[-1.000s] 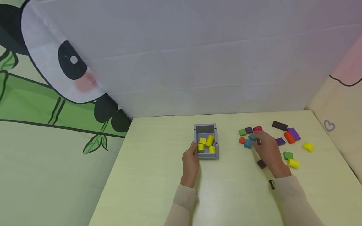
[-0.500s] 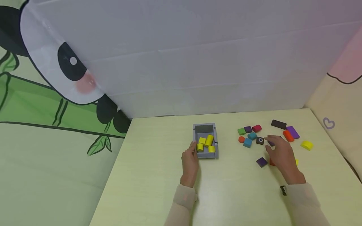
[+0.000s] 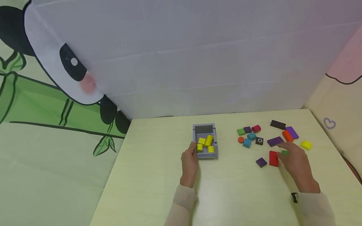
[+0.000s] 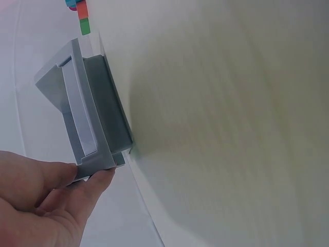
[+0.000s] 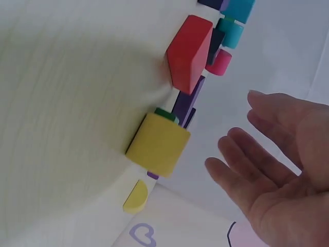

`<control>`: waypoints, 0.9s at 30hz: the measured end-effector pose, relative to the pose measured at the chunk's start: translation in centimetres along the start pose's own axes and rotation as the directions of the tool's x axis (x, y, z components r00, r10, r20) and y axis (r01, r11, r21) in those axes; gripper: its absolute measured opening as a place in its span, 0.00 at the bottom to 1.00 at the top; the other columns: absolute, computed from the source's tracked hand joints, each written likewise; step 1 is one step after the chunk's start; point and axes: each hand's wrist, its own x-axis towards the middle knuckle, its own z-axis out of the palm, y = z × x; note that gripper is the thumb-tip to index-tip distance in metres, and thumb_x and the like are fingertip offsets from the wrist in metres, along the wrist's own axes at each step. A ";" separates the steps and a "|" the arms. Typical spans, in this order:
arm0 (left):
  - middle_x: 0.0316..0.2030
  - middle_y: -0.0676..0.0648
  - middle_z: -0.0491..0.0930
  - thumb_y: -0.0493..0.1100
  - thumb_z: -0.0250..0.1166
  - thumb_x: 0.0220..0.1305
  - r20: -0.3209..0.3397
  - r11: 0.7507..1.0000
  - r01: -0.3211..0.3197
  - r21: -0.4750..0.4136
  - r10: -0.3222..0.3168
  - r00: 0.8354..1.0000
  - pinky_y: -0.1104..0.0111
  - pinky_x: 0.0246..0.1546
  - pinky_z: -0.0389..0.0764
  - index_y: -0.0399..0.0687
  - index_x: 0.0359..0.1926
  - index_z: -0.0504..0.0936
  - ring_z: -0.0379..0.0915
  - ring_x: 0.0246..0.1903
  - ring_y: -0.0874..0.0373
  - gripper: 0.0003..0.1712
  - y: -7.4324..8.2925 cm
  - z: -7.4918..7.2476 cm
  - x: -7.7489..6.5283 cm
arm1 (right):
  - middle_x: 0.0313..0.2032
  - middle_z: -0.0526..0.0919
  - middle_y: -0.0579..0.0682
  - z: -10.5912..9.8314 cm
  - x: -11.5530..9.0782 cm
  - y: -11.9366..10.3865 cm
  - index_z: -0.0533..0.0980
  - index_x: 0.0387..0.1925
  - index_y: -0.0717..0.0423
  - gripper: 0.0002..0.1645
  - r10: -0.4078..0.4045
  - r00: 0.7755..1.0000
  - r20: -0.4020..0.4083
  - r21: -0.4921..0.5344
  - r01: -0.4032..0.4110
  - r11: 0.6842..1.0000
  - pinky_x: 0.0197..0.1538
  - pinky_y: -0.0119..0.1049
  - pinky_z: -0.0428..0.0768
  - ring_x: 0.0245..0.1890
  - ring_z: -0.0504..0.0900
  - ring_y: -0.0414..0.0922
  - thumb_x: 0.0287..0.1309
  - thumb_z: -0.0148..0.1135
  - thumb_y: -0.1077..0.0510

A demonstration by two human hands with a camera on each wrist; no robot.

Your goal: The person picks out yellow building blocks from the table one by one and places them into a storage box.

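Observation:
My left hand (image 3: 189, 164) holds the near left side of a grey box (image 3: 195, 133); in the left wrist view the thumb and fingers pinch the box's rim (image 4: 97, 163). Several yellow blocks (image 3: 208, 141) lie inside it. My right hand (image 3: 297, 164) hovers over the loose blocks with parted fingers and nothing between them. Close to it lie a red block (image 3: 273, 158), a green block (image 3: 284, 153) partly covered by the fingers, and a long purple block (image 3: 275, 141). A yellow cylinder (image 5: 158, 144) shows below the hand in the right wrist view; the hand hides it in the head view.
Between box and right hand sit green, blue, orange, pink and dark blocks (image 3: 259, 141). A small dark purple block (image 3: 261, 162) lies nearer. Farther right are a black block (image 3: 278, 124), an orange cylinder (image 3: 287, 136) and a yellow arched block (image 3: 306, 145). A printed cloth wall (image 3: 181, 62) borders the table.
My right hand has moved right and nearer, from the blue blocks to beside the red block, uncovering the ringed dark block and the long purple block. My left hand stays at the box.

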 end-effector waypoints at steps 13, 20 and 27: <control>0.69 0.41 0.75 0.24 0.62 0.72 0.003 1.000 0.015 -0.003 -0.015 1.000 0.57 0.66 0.78 0.37 0.69 0.77 0.72 0.70 0.47 0.27 0.0 -0.1 -0.1 | 0.50 0.83 0.78 -1.5 -1.0 1.3 0.81 0.52 0.77 0.22 0.094 0.994 0.046 -0.065 -0.091 0.994 0.24 0.37 0.71 0.33 0.79 0.61 0.59 0.73 0.66; 0.69 0.41 0.76 0.24 0.62 0.72 0.000 1.000 0.014 0.003 -0.014 1.000 0.57 0.66 0.78 0.37 0.69 0.77 0.73 0.70 0.47 0.27 0.1 -0.2 -0.1 | 0.49 0.81 0.80 -1.4 -1.1 1.6 0.80 0.51 0.80 0.24 0.137 0.987 0.086 -0.096 -0.128 0.987 0.24 0.38 0.71 0.33 0.77 0.61 0.56 0.75 0.69; 0.69 0.41 0.75 0.24 0.61 0.73 0.006 1.000 0.024 -0.008 -0.024 1.000 0.57 0.67 0.77 0.37 0.70 0.77 0.72 0.70 0.48 0.27 0.1 -0.1 -0.1 | 0.51 0.80 0.80 -1.0 -1.1 2.0 0.81 0.50 0.80 0.22 0.160 0.983 0.086 -0.111 -0.150 0.982 0.31 0.47 0.81 0.46 0.78 0.76 0.55 0.74 0.71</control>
